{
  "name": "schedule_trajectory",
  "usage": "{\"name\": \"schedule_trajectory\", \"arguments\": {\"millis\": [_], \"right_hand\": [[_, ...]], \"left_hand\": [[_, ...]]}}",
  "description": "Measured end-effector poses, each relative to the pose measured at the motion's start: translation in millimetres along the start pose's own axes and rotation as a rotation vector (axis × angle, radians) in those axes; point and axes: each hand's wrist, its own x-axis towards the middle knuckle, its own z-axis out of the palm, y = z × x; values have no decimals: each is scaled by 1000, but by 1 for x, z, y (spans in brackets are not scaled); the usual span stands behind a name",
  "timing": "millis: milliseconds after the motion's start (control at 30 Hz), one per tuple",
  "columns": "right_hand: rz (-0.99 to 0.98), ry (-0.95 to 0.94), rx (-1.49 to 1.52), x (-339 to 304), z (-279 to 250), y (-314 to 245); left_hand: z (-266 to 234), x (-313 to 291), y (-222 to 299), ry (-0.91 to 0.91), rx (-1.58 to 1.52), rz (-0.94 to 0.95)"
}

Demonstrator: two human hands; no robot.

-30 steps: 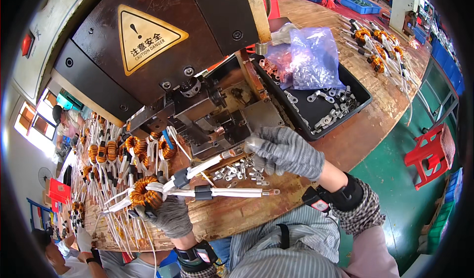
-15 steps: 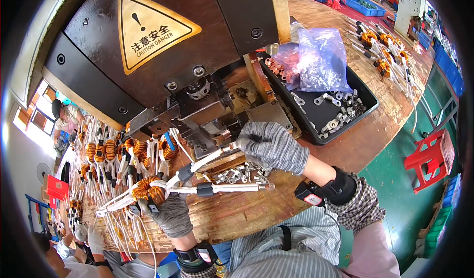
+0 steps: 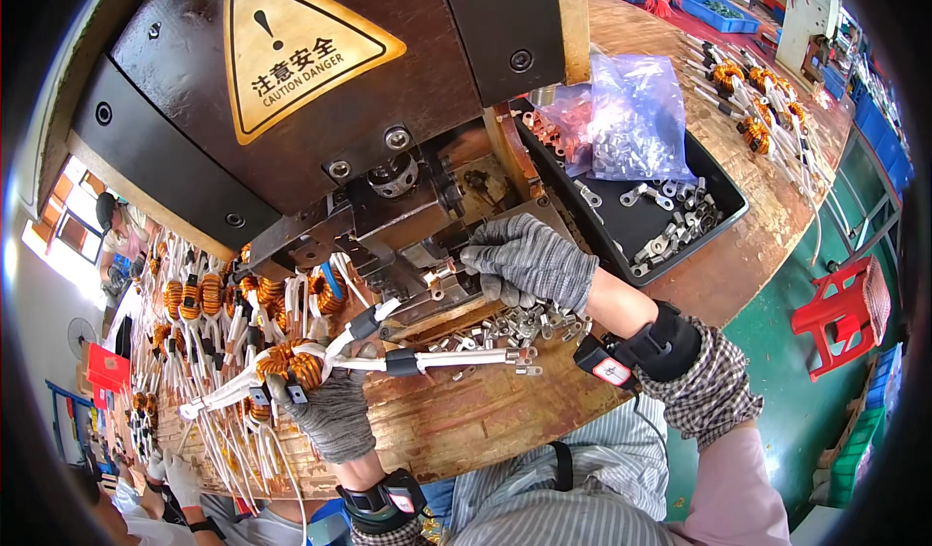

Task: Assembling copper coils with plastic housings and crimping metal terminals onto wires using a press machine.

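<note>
My left hand [image 3: 330,415], in a grey knitted glove, grips a copper-wound ring coil [image 3: 291,364] with white sleeved leads. One lead [image 3: 456,359] with a black band points right and ends in copper-coloured lugs. Another lead [image 3: 374,319] slants up toward the press tooling [image 3: 413,240]. A small copper-coloured terminal [image 3: 440,276] sits at the tooling's front, just left of my right hand [image 3: 532,263]. That gloved hand is closed, its fingertips pinched beside the tooling; what they hold, if anything, is hidden. Loose silver cable lugs [image 3: 515,327] lie below it.
The dark press body [image 3: 320,61] with a yellow warning triangle looms over my hands. To the right stands a black tray [image 3: 718,172] with lugs and a plastic bag [image 3: 636,119]. More coils [image 3: 194,298] crowd the left; a red stool [image 3: 843,318] stands on the green floor.
My right hand has let go of the slanting lead's end and shifted slightly up at the tooling. That lead's end has dropped back left. More lugs show spread beneath my right hand.
</note>
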Motion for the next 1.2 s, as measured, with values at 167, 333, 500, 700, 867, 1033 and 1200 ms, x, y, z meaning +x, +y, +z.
{"name": "schedule_trajectory", "arguments": {"millis": [167,333,500,700,867,1033,1200], "right_hand": [[-308,136,-376,2,-2,9],[-297,138,-359,6,2,9],[-194,97,-359,7,-3,6],[-242,125,-407,4,-1,11],[-430,271,-624,-12,-11,8],[-230,230,-305,-41,-10,-3],[-369,254,-469,-50,-21,10]], "left_hand": [[4,0,-4,51,-8,20],[10,-1,0,3,9,5],[11,0,-1,13,3,4],[9,-1,0,38,24,7],[10,0,-1,51,-2,17],[8,1,-2,37,24,27],[-1,4,-1,17,16,-1]]}}
